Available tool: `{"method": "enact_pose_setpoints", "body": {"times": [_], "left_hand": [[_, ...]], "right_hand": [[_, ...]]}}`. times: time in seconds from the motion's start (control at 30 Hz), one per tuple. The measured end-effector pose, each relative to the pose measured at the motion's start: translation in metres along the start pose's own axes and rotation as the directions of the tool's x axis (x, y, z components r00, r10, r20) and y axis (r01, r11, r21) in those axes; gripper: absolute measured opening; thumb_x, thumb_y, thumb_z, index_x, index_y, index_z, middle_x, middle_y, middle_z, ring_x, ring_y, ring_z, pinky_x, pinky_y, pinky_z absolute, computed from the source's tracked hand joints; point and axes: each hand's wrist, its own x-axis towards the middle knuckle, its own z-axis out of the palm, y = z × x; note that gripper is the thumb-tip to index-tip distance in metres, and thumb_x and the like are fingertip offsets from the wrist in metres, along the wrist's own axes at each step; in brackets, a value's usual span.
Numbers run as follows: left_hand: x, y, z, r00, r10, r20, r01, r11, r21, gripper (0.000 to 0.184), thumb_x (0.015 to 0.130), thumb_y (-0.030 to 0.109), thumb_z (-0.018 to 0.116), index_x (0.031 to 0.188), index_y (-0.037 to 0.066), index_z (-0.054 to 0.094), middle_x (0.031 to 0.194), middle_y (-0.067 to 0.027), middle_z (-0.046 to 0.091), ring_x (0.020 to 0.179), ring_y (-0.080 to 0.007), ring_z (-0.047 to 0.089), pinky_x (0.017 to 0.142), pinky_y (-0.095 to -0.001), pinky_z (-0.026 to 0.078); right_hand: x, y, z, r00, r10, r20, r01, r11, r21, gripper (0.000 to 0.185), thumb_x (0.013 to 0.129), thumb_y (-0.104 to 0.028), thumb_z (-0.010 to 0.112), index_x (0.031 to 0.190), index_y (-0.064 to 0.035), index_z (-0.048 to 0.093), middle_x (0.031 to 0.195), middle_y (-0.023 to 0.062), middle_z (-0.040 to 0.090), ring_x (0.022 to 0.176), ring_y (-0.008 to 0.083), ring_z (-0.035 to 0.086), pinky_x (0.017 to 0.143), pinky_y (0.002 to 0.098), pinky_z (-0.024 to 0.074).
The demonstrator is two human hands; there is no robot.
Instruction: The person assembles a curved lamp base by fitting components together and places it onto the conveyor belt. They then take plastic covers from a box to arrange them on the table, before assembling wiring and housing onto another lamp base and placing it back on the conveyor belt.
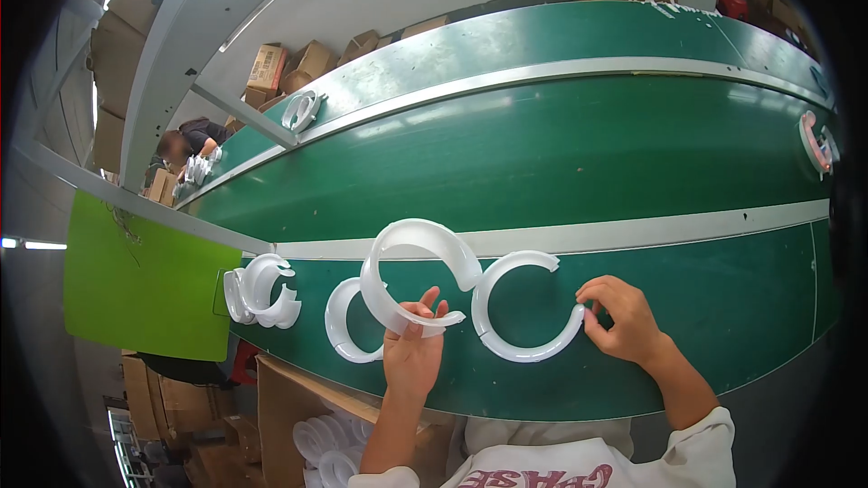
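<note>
Some white pieces [256,307] cluster leftward — I see left hand [414,352] gripping glossy C-shaped ring [372,289], right hand [624,321] pinching second ring [483,312].

Ring [335,321] partly hidden behind held ring [418,233]

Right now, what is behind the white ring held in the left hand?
Another white ring, green table and a white rail show behind the held ring; the other ring's covered part cannot be seen.
</note>
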Motion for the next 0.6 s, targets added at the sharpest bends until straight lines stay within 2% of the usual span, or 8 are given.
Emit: {"method": "enact_pose_setpoints", "body": {"times": [0.13, 0.2, 0.3, 0.4, 0.43, 0.47, 0.5, 0.6], "left_hand": [[0.001, 0.000, -0.001, 0.991, -0.110, -0.078, 0.101, 0.989, -0.109, 0.023, 0.091, 0.004, 0.066, 0.113, 0.006, 0.064, 0.108, -0.0105, 0.067, 0.128, -0.0295, 0.049, 0.113, -0.0476, 0.031], [0.002, 0.002, 0.006, 0.981, -0.159, -0.107, 0.151, 0.985, -0.077, 0.022, 0.090, 0.002, 0.067, 0.112, 0.006, 0.065, 0.107, -0.0105, 0.068, 0.129, -0.0292, 0.049, 0.112, -0.0464, 0.033], [-0.001, 0.002, 0.013, 0.981, -0.148, -0.129, 0.156, 0.986, 0.057, 0.022, 0.089, -0.002, 0.065, 0.110, 0.005, 0.065, 0.106, -0.0094, 0.068, 0.120, -0.0274, 0.056, 0.105, -0.0410, 0.042], [-0.011, -0.009, 0.016, 0.990, 0.072, -0.124, -0.012, 0.903, 0.430, 0.022, 0.088, -0.004, 0.065, 0.110, 0.003, 0.065, 0.105, -0.0081, 0.068, 0.105, -0.0234, 0.063, 0.093, -0.0350, 0.049], [-0.014, -0.010, 0.022, 0.979, 0.204, -0.029, -0.133, 0.732, 0.668, 0.018, 0.087, -0.002, 0.067, 0.104, 0.003, 0.069, 0.103, -0.0077, 0.068, 0.091, -0.0189, 0.063, 0.081, -0.0302, 0.051], [-0.010, -0.011, 0.025, 0.908, 0.334, 0.254, -0.400, 0.503, 0.767, 0.019, 0.082, -0.005, 0.070, 0.098, 0.005, 0.073, 0.101, -0.0085, 0.068, 0.088, -0.0191, 0.062, 0.077, -0.0305, 0.050], [-0.005, -0.006, 0.029, 0.779, 0.324, 0.537, -0.594, 0.110, 0.797, 0.030, 0.075, -0.009, 0.071, 0.096, 0.011, 0.076, 0.100, -0.0070, 0.068, 0.086, -0.0215, 0.062, 0.074, -0.0313, 0.050], [-0.027, -0.027, 0.041, 0.769, 0.147, 0.623, -0.635, 0.291, 0.716, 0.041, 0.073, -0.007, 0.073, 0.107, 0.016, 0.076, 0.106, -0.0039, 0.069, 0.096, -0.0237, 0.066, 0.084, -0.0342, 0.053]], "right_hand": [[0.003, -0.001, -0.006, 0.999, 0.039, -0.016, -0.039, 0.999, -0.012, 0.033, 0.071, 0.006, 0.063, 0.102, -0.0031, 0.064, 0.091, 0.0108, 0.066, 0.067, 0.0228, 0.062, 0.059, 0.0314, 0.0521], [0.002, 0.002, -0.005, 0.998, -0.056, 0.018, 0.056, 0.997, -0.059, 0.036, 0.070, 0.008, 0.063, 0.105, -0.0028, 0.064, 0.091, 0.0108, 0.066, 0.068, 0.0233, 0.062, 0.059, 0.0315, 0.0523], [0.000, 0.002, -0.003, 0.995, -0.100, 0.011, 0.101, 0.989, -0.106, 0.038, 0.070, 0.008, 0.062, 0.107, -0.0027, 0.063, 0.095, 0.0119, 0.065, 0.068, 0.0242, 0.062, 0.060, 0.0316, 0.0527], [0.000, -0.004, -0.001, 0.974, -0.161, -0.160, 0.126, 0.970, -0.210, 0.038, 0.071, 0.006, 0.065, 0.108, -0.0038, 0.063, 0.104, 0.0146, 0.063, 0.069, 0.0233, 0.062, 0.061, 0.0317, 0.0530], [0.003, -0.008, 0.000, 0.950, -0.204, -0.235, 0.143, 0.957, -0.251, 0.038, 0.071, 0.004, 0.066, 0.108, -0.0043, 0.063, 0.107, 0.0157, 0.063, 0.069, 0.0227, 0.062, 0.061, 0.0317, 0.0530], [0.003, -0.018, 0.000, 0.944, -0.242, -0.223, 0.189, 0.953, -0.238, 0.038, 0.072, 0.002, 0.068, 0.109, -0.0050, 0.064, 0.110, 0.0169, 0.062, 0.069, 0.0218, 0.061, 0.060, 0.0314, 0.0530], [0.001, -0.032, -0.001, 0.935, -0.285, -0.212, 0.238, 0.945, -0.223, 0.038, 0.072, -0.001, 0.070, 0.109, -0.0058, 0.064, 0.113, 0.0180, 0.061, 0.068, 0.0209, 0.061, 0.060, 0.0310, 0.0530], [-0.021, -0.042, 0.030, 0.921, -0.333, -0.204, 0.344, 0.939, 0.022, 0.040, 0.072, -0.009, 0.076, 0.110, -0.0091, 0.066, 0.119, 0.0194, 0.061, 0.063, 0.0160, 0.059, 0.055, 0.0267, 0.0507]]}}
